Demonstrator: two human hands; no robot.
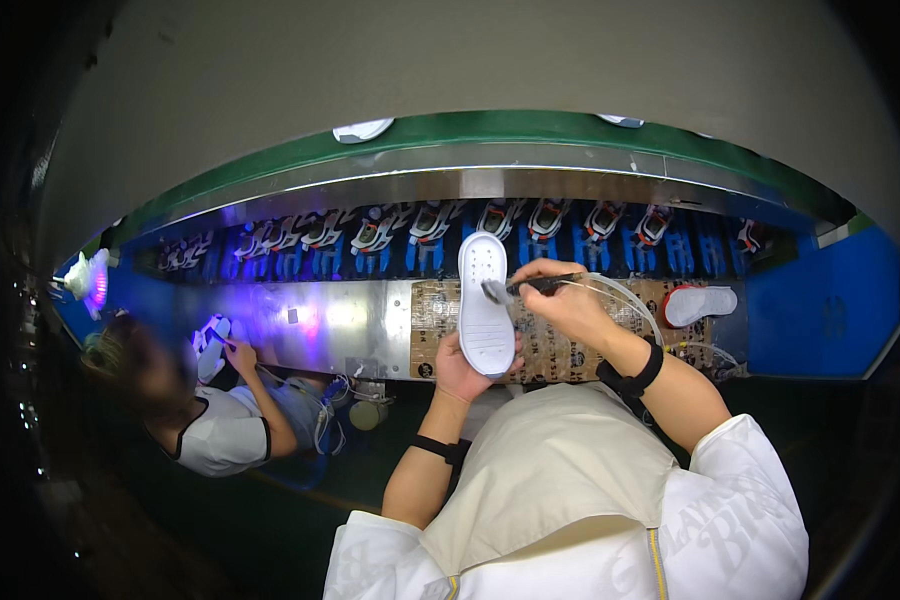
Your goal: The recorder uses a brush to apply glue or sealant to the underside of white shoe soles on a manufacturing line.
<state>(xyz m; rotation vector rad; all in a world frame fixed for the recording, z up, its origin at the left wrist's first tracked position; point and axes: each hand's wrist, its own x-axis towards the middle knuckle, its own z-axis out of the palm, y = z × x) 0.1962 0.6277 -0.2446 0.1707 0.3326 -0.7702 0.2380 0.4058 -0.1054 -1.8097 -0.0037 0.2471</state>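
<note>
My left hand (457, 369) grips a white shoe sole (486, 330) by its near end, with the sole's long side pointing away from me. Small holes dot the far half of its upturned face, and ridges cross the near half. In my right hand (568, 300) is a dark-handled brush (497, 291), its pale bristles against the middle of the sole near the right edge. Thin clear tubing (630, 298) runs from the brush handle past my right wrist toward the bench.
Another sole with a red edge (682, 306) lies on the bench (360, 330) at right. Shoe uppers (374, 234) in blue holders line the back, below a green conveyor (530, 127). A co-worker (232, 430) handles a shoe part at left under purple light.
</note>
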